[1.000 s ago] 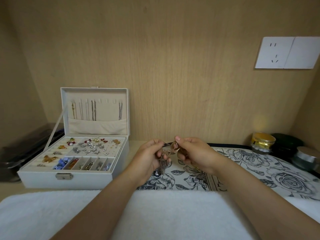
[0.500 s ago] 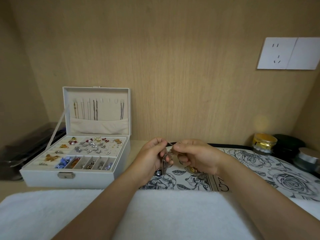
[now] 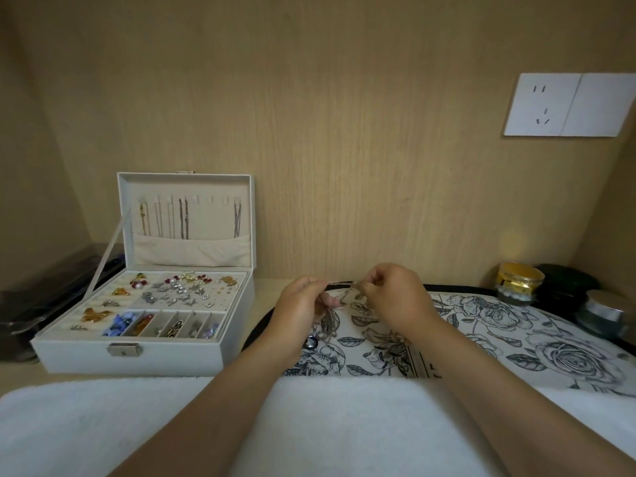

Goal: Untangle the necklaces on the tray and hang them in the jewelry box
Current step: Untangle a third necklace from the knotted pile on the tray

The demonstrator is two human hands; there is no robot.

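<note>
No words can be read here. The tray [image 3: 516,339] has a few dark letters [image 3: 434,370]. An arm hides most of them.

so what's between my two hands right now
A short stretch of necklace chain, held level between the left hand and the right hand; seen in the head view.

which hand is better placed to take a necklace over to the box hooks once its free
Left, probably. The left hand pinches the necklaces on the side nearer the jewelry box, which stands open left of the tray. The right hand, also pinching them, would have to reach across.
</note>
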